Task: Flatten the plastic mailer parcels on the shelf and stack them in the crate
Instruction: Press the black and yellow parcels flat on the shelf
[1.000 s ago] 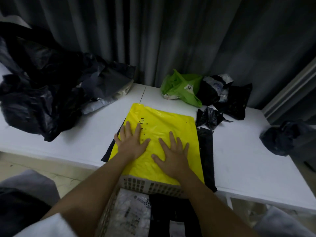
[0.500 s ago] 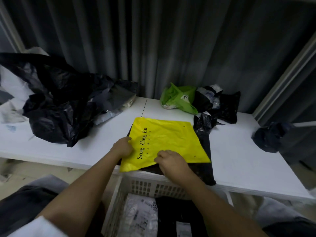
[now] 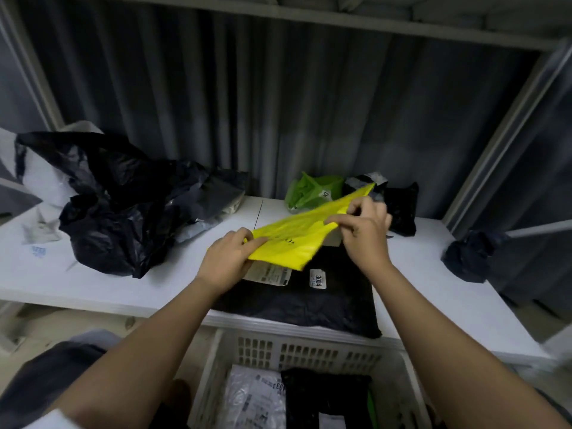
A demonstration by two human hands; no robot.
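Note:
A flat yellow mailer (image 3: pixel 305 235) hangs tilted in the air above the white shelf (image 3: pixel 433 292). My left hand (image 3: pixel 227 261) pinches its near left edge and my right hand (image 3: pixel 366 232) pinches its right side. Under it a flat black mailer (image 3: pixel 306 300) with white labels lies at the shelf's front edge. Below the shelf stands a white slatted crate (image 3: pixel 297 351) with a grey-white mailer (image 3: pixel 253 397) and a black mailer (image 3: pixel 325 394) lying inside.
A big heap of crumpled black and grey bags (image 3: pixel 123 199) fills the shelf's left. At the back sit a green mailer (image 3: pixel 312 190) and black parcels (image 3: pixel 399 209). Another dark bundle (image 3: pixel 470 258) lies at the right edge. A grey curtain hangs behind.
My hands went from pressing the yellow mailer flat to gripping its edges and lifting it off the black mailer. The black mailer's labels are now uncovered.

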